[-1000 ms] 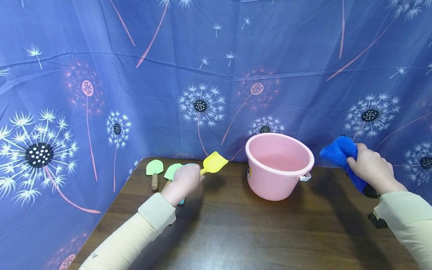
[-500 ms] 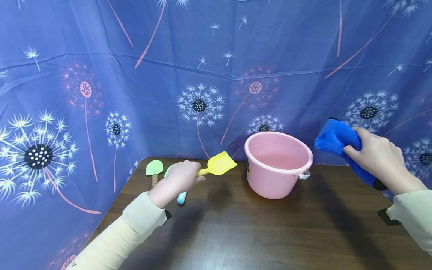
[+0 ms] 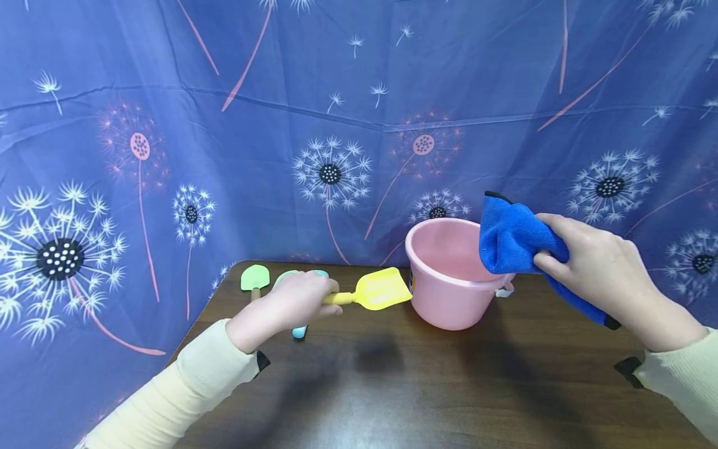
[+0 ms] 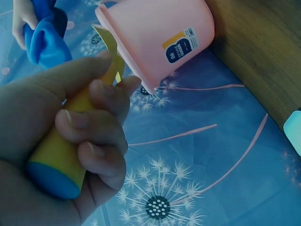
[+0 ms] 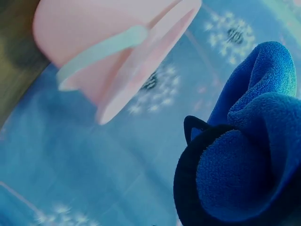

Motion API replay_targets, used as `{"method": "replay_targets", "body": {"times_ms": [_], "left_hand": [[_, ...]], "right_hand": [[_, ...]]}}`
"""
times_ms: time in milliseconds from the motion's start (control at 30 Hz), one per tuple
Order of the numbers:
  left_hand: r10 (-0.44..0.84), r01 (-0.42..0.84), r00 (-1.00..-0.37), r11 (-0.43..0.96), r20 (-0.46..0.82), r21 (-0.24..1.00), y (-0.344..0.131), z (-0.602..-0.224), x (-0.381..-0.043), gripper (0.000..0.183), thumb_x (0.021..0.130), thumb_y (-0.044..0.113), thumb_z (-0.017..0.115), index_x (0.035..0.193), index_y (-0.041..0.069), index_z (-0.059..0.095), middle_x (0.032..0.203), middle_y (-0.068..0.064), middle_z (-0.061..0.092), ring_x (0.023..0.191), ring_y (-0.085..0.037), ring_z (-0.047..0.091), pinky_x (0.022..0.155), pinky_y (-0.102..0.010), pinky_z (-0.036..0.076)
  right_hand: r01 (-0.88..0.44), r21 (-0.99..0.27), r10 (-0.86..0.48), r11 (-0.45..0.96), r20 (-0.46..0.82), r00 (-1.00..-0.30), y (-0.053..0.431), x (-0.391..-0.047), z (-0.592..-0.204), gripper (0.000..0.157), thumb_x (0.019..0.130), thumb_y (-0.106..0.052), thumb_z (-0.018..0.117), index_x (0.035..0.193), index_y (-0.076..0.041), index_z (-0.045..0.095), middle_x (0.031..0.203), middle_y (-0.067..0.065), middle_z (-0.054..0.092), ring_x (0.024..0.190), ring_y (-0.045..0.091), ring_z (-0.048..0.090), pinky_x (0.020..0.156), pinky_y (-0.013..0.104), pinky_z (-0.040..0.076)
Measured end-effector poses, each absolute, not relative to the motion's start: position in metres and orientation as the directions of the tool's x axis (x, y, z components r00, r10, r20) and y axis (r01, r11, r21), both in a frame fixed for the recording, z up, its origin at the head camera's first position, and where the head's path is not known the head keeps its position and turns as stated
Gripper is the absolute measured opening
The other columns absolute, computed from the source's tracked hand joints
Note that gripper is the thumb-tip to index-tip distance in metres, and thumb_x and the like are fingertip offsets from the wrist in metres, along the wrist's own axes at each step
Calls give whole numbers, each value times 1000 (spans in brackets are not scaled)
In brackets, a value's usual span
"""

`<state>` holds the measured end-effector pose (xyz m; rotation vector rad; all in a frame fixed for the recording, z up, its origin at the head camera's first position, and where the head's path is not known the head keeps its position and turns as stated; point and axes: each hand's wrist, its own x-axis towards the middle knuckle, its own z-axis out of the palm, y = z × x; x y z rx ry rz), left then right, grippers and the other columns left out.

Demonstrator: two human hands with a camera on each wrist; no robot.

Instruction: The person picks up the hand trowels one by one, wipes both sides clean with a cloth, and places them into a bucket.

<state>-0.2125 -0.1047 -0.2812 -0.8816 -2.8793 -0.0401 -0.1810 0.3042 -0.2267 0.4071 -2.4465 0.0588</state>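
My left hand (image 3: 288, 305) grips the handle of a yellow toy shovel (image 3: 383, 289), its blade pointing right toward the bucket. In the left wrist view my fingers wrap round the shovel's yellow handle (image 4: 59, 155), which ends in a blue cap. A bunched blue towel (image 3: 513, 240) with black edging hangs from my right hand (image 3: 597, 265), which pinches it between thumb and fingers. The towel overlaps the right rim of the pink bucket (image 3: 449, 305) in the head view. In the right wrist view the towel (image 5: 263, 141) fills the right side and hides my fingers.
Behind my left hand lie a green shovel (image 3: 255, 278) with a wooden handle, a second green one partly hidden, and a light-blue handle (image 3: 300, 332). The bucket's white handle (image 5: 103, 52) hangs at its side. A blue dandelion-print cloth (image 3: 252, 156) backs the brown table (image 3: 426, 386).
The left hand has moved the yellow shovel rightward and nearer, off the other shovels toward the bucket. The right hand has brought the blue towel left, over to the bucket's rim.
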Motion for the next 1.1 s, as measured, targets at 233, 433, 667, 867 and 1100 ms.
{"method": "replay_targets", "body": {"times_ms": [233,433,667,867,1100], "left_hand": [[669,675,-736,737,109,30,-103,-276,-205,24,80,34,74,70,21,56,57,9,39,55,-9,36,45,-24,30],[710,714,-700,698,72,61,-99,-271,-195,27,81,34,73,68,22,53,55,12,37,52,-6,34,45,-23,30],[752,754,-657,654,55,66,-90,-264,-184,26,81,34,73,67,22,55,54,12,39,51,-5,36,45,-23,33],[784,781,-621,617,8,97,-86,-261,-184,27,83,35,71,67,22,54,54,12,38,51,-4,36,46,-22,32],[823,813,-567,566,-33,135,-79,-259,-187,28,84,36,69,66,20,53,54,12,37,48,-4,34,44,-21,28]], "right_hand": [[-481,158,-444,862,693,-568,271,-164,-227,46,80,-25,63,122,-10,57,104,17,66,65,29,64,41,37,39],[-565,208,-515,798,722,-462,249,-153,-231,56,94,-50,31,118,-9,61,91,11,67,47,11,49,38,23,27],[-602,257,-564,756,722,-401,230,-142,-235,49,94,-46,32,112,-12,64,88,7,68,46,8,44,38,19,20],[-635,274,-603,722,700,-384,219,-132,-238,47,95,-41,32,110,-10,65,81,3,66,48,10,49,38,18,23],[-671,295,-651,680,665,-368,211,-130,-245,45,92,-34,30,108,-10,65,79,-2,63,49,7,47,40,15,27]]}}
